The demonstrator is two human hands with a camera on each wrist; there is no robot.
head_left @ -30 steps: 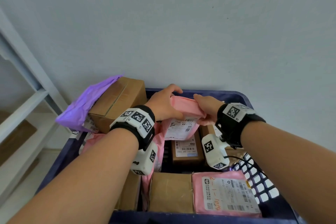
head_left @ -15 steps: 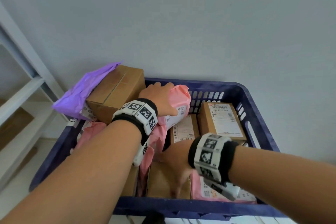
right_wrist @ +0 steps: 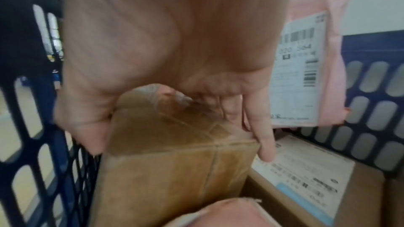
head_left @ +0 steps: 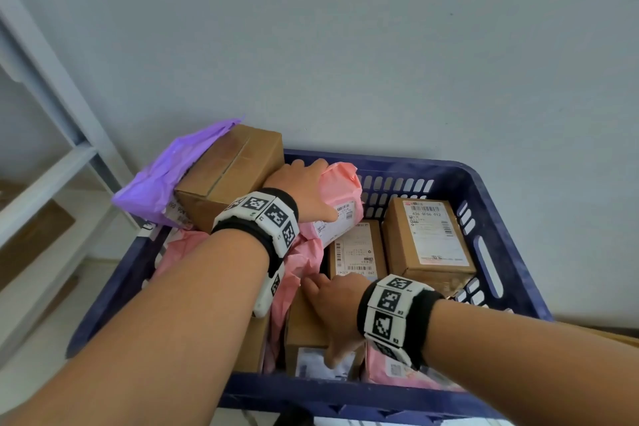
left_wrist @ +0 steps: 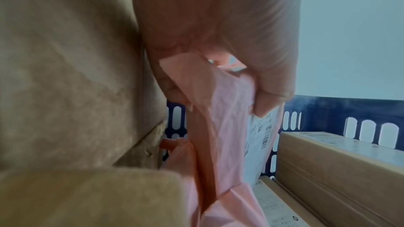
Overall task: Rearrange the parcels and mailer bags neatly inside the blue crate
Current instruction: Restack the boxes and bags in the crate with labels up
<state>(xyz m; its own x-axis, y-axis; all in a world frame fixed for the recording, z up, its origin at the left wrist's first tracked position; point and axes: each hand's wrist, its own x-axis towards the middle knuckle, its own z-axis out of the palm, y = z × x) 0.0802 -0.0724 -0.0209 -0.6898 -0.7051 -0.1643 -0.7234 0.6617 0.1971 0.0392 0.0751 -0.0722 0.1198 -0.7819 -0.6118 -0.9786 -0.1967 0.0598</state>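
Note:
The blue crate (head_left: 380,163) holds several cardboard parcels and pink mailer bags. My left hand (head_left: 307,190) grips the top of a pink mailer bag (head_left: 340,214) standing at the back, next to a big cardboard box (head_left: 231,169). In the left wrist view, my left hand (left_wrist: 220,92) pinches the bag's (left_wrist: 218,135) folded plastic between thumb and fingers. My right hand (head_left: 325,318) clasps a small cardboard box (head_left: 304,332) at the crate's front middle. Its thumb is on the near side and its fingers (right_wrist: 262,135) on the far side of that box (right_wrist: 170,179).
A purple mailer (head_left: 166,183) and the big box stick out over the crate's back-left corner. Two labelled boxes (head_left: 428,232) (head_left: 356,249) lie flat at the back right. Another pink mailer (head_left: 411,372) lies at the front right. A white shelf frame (head_left: 52,162) stands left.
My right hand let go of the pink mailer, dropped to the crate's front and took hold of the small cardboard box. My left hand kept holding the mailer.

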